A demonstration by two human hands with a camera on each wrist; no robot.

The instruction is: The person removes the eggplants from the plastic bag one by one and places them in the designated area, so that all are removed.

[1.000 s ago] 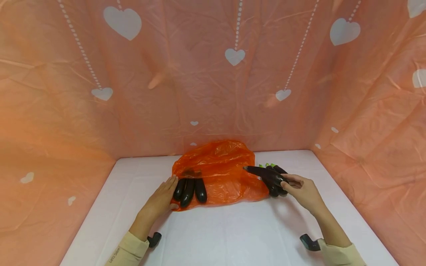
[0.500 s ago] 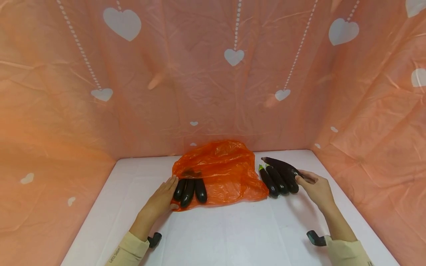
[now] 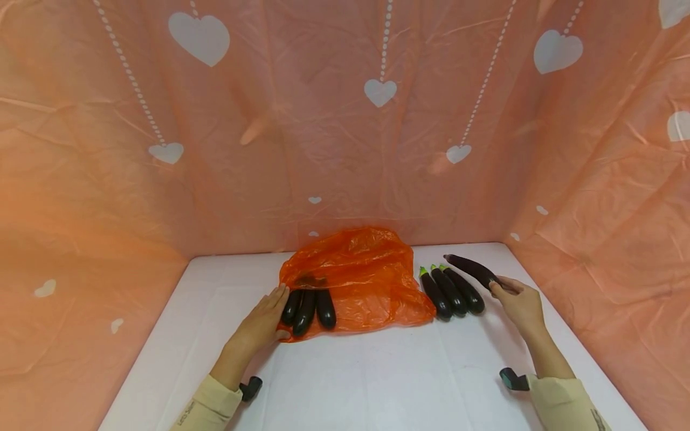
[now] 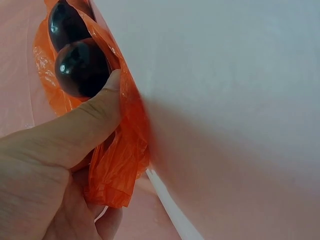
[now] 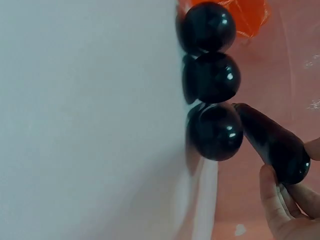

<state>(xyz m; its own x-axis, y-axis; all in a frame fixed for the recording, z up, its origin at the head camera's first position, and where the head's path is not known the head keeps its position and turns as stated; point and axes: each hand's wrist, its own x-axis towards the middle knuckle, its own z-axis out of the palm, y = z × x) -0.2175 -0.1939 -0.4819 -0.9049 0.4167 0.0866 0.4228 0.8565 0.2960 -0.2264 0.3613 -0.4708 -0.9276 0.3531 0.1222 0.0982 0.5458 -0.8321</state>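
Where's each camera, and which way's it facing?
Head: on the head, facing forward and down at the table; left hand, right hand, sleeves show.
Left wrist: on that wrist, facing the orange bag; left hand shows.
Right wrist: on that wrist, facing three eggplants; right hand partly shows.
Shared: head and right wrist both show the held eggplant.

7 visible eggplants [image 3: 448, 292], 1 bag [image 3: 372, 293]

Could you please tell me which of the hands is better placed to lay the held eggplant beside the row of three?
Probably the right hand: it grips that eggplant near the row, while the left hand holds the orange bag by its left edge.
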